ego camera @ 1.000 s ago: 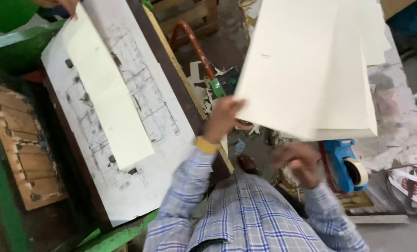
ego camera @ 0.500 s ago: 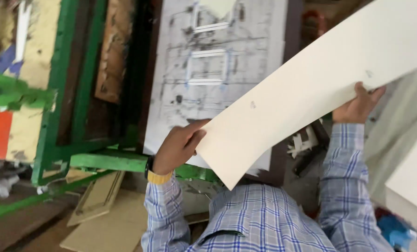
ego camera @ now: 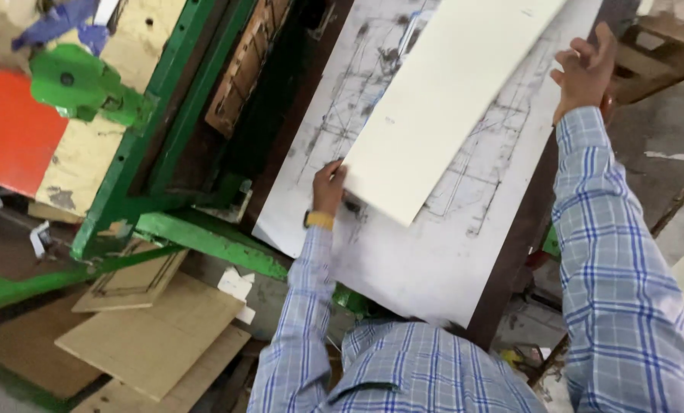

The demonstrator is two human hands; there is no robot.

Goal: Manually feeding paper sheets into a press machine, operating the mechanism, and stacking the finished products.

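**Cream sheet laid across the marked plate, one hand at each end**

Biggest thing here is the green press frame [ego camera: 131, 164], standing off to the outer side of the left hand [ego camera: 329, 186], with a brown wooden die board [ego camera: 242, 65] tucked inside it. Between the two hands lies the broad white plate [ego camera: 441, 260], smudged with grey line markings, sloping away from the person.

On top of that plate sits the cream card sheet [ego camera: 441, 99], long and narrow, running diagonally from the left hand up toward the right hand [ego camera: 584, 67]. The left hand's fingers are curled onto the sheet's near corner, pinching or pressing it against the plate. The right hand is up at the sheet's far long edge, fingers spread and loosely bent; whether it actually touches the edge I cannot tell from here.

To my eye the sheet is light and fairly stiff, holding flat along its length with no sag, though thin enough to crease if bent sharply. It looks smooth, so it would likely slide on the plate. Edges and corners seem the sensible places to hold it, one hand at each end.

Below the left forearm, pale wooden boards [ego camera: 154, 336] lie stacked on the floor.
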